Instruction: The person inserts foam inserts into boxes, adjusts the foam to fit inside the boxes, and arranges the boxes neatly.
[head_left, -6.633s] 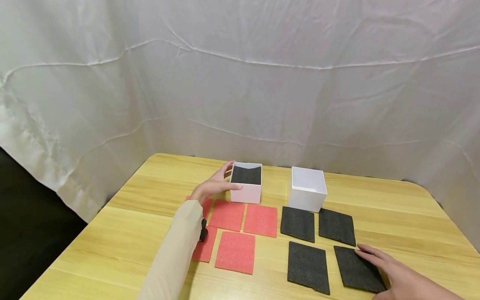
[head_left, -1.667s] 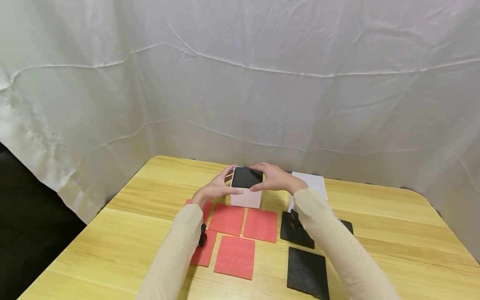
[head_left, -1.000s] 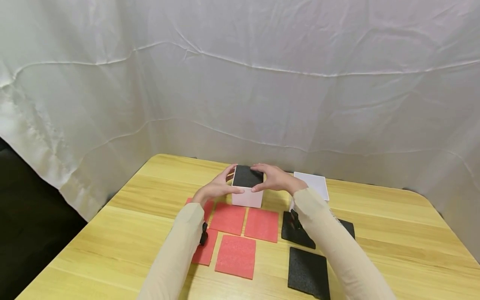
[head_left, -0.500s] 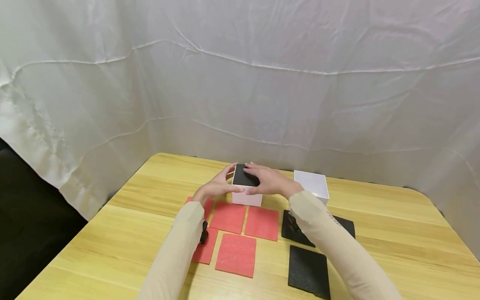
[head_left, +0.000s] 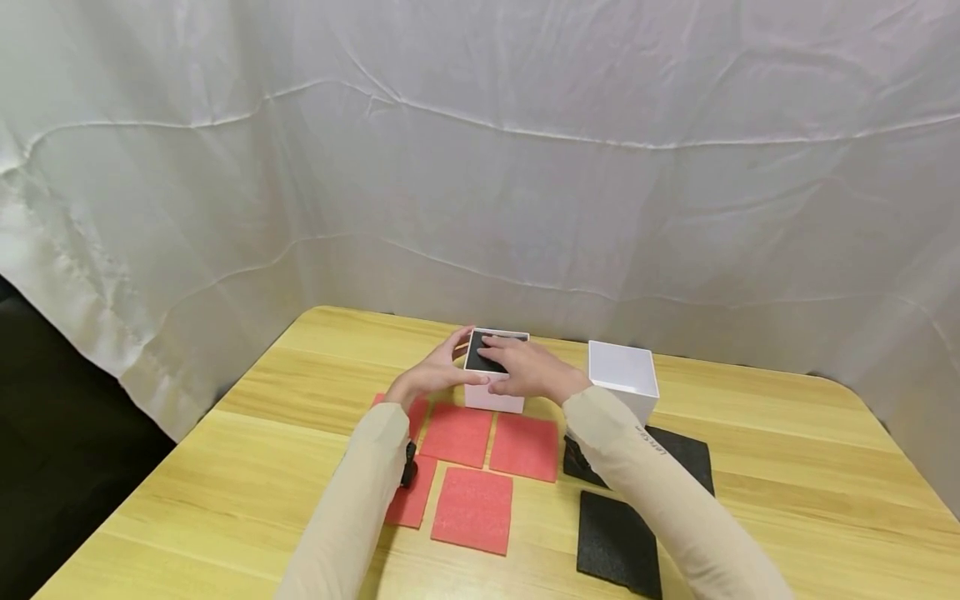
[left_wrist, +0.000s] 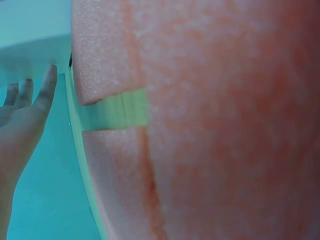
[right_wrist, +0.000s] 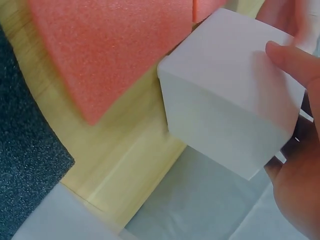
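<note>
A small white box stands at the back of the wooden table, with a black foam square lying in its top. My left hand holds the box's left side, thumb on the front face and fingers at the far edge. My right hand lies flat over the black foam and presses on it with straight fingers. In the right wrist view the white box is close up, with my thumb on its wall. The left wrist view is filled by red foam.
A second white box stands to the right. Several red foam squares lie in front of the left box. Black foam squares lie in front of the right box, partly under my right sleeve. A white cloth hangs behind the table.
A black square left the table and now sits on the left box. My right hand went from holding the foam's edge to lying flat on it, and the foam sank slightly.
</note>
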